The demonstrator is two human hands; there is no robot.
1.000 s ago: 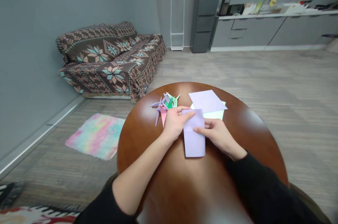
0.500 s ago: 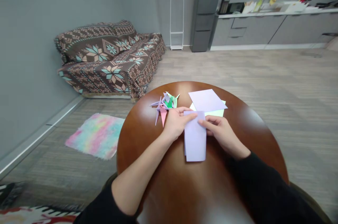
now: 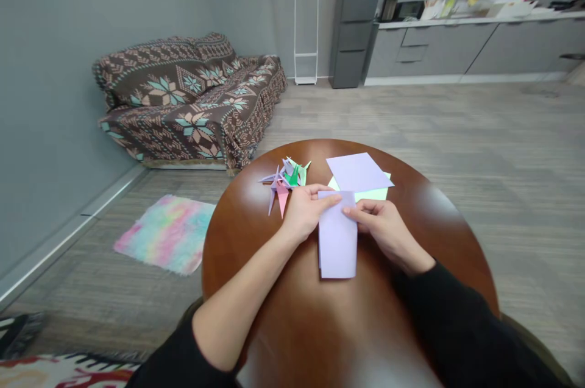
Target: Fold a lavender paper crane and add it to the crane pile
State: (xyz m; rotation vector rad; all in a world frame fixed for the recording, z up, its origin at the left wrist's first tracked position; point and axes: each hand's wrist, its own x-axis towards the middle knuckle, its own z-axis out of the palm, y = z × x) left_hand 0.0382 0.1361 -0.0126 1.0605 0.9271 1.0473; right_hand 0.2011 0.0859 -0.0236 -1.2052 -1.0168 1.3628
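Observation:
A folded sheet of lavender paper (image 3: pixel 337 245) is between my two hands over the round table, its long sides running toward me. My left hand (image 3: pixel 305 212) pinches its far left corner, thumb on top. My right hand (image 3: pixel 381 225) grips the right edge near the far end, thumb on top and fingers partly hidden beneath. Beyond the hands lies a flat lavender sheet (image 3: pixel 359 172) on top of pale green paper (image 3: pixel 372 194). Left of my left hand sits a cluster of folded paper cranes (image 3: pixel 292 176) in purple, pink and green.
The round brown table (image 3: pixel 247 242) has a curved edge. Farther off are a sofa (image 3: pixel 192 102) under a patterned cover, a fluffy pastel rug (image 3: pixel 167 232), a grey refrigerator (image 3: pixel 359 22) and a kitchen counter (image 3: pixel 457 50).
Both hands keep the same hold on the folded paper, with no clear movement. The view has shifted very slightly.

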